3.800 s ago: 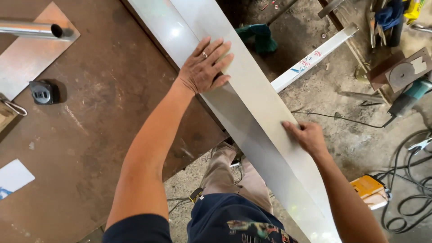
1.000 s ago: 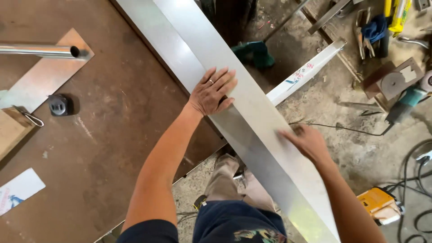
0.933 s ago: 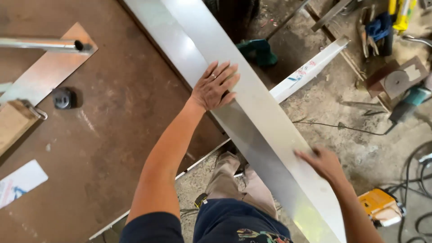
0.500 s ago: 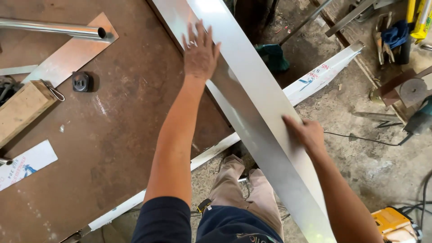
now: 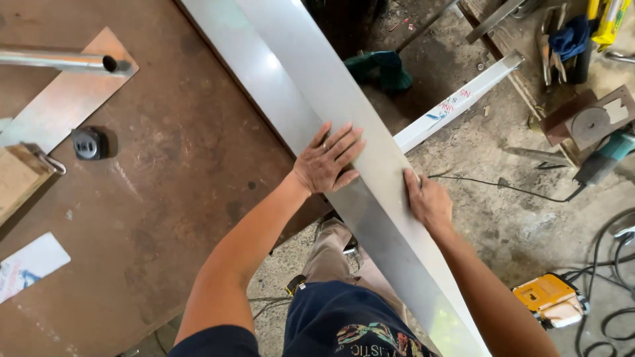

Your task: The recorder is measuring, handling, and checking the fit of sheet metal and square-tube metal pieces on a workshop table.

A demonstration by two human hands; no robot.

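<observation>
A long shiny metal strip (image 5: 301, 73) runs diagonally from the top middle to the bottom right, lying along the edge of a rusty brown steel table (image 5: 165, 198). My left hand (image 5: 327, 160) lies flat on the strip with fingers spread, pressing on its upper face. My right hand (image 5: 426, 201) grips the strip's right edge a little lower down, fingers wrapped over the edge. My legs and dark shirt show below the strip.
On the table lie a round metal tube (image 5: 56, 61), a flat steel plate (image 5: 66, 102), a small black device (image 5: 87, 143), a wooden block (image 5: 16, 182) and a card (image 5: 30, 264). On the floor: a white square tube (image 5: 456, 102), a yellow tool (image 5: 549, 299), cables, a grinder (image 5: 605, 158).
My left hand has slid back down the strip towards me. My right hand has moved up along the right edge, so both hands now sit close together.
</observation>
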